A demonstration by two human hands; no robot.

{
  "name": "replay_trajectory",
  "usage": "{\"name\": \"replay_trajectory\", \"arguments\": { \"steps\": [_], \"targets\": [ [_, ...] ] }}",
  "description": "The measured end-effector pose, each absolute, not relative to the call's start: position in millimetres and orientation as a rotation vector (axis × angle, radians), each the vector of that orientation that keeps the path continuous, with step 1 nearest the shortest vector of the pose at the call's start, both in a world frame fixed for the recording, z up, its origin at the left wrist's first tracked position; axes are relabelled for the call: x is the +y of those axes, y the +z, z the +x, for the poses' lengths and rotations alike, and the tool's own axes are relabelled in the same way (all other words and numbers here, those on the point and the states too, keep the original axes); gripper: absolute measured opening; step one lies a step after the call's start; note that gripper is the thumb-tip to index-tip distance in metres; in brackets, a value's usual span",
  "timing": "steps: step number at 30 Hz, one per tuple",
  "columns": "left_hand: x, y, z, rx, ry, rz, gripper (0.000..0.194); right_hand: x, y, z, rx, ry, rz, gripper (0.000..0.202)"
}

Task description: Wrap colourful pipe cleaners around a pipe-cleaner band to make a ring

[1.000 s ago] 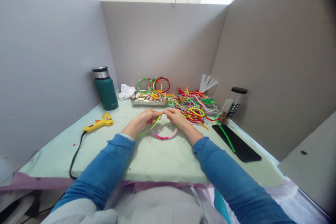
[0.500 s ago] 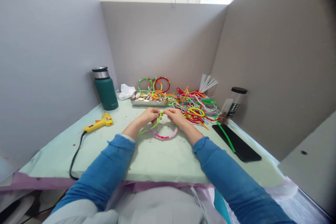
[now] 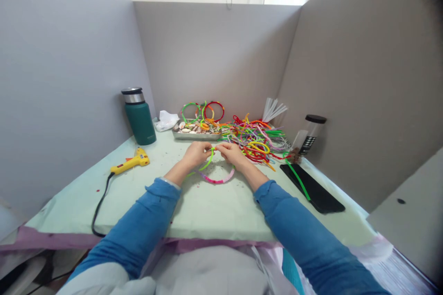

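Note:
A ring of fuzzy pipe cleaner [image 3: 217, 181], pink, magenta and lilac along its near side, is held just above the middle of the table. My left hand [image 3: 198, 153] pinches a lime green pipe cleaner [image 3: 207, 164] at the ring's far side, and its loose length hangs down inside and past the ring's left. My right hand [image 3: 230, 151] pinches the ring close beside, near a small orange part. The fingertips of both hands nearly meet. The exact join between them is too small to make out.
Behind are a metal tray [image 3: 197, 137] of shells, several finished rings [image 3: 214, 111] and heaped pipe cleaners [image 3: 258, 140]. A yellow glue gun [image 3: 129, 163] and green bottle [image 3: 140, 122] stand left; a black pad [image 3: 320, 193] and clear jar [image 3: 309, 133] are right.
My left hand has turned slightly, its fingers now more closed around the lime green pipe cleaner, whose loose end has shifted a little right. My right hand has hardly moved.

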State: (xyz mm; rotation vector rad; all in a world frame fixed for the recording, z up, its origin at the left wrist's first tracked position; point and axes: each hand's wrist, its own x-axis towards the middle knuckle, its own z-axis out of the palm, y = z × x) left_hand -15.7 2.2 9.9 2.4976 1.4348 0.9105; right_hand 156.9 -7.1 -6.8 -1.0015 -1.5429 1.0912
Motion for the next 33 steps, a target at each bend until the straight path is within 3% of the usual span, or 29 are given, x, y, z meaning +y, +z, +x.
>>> {"name": "replay_trajectory", "arguments": {
  "steps": [24, 33],
  "targets": [
    [-2.1, 14.8, -16.7, 1.281, 0.888, 2.338, 0.043, -11.5, -0.9, 158.0, -1.573, 1.057, -0.986, 0.032],
    [-6.6, 19.1, -13.3, 1.237, 0.834, 1.973, 0.057, -8.2, -3.8, 158.2, -1.578, 1.037, -0.981, 0.032]
  ]
}}
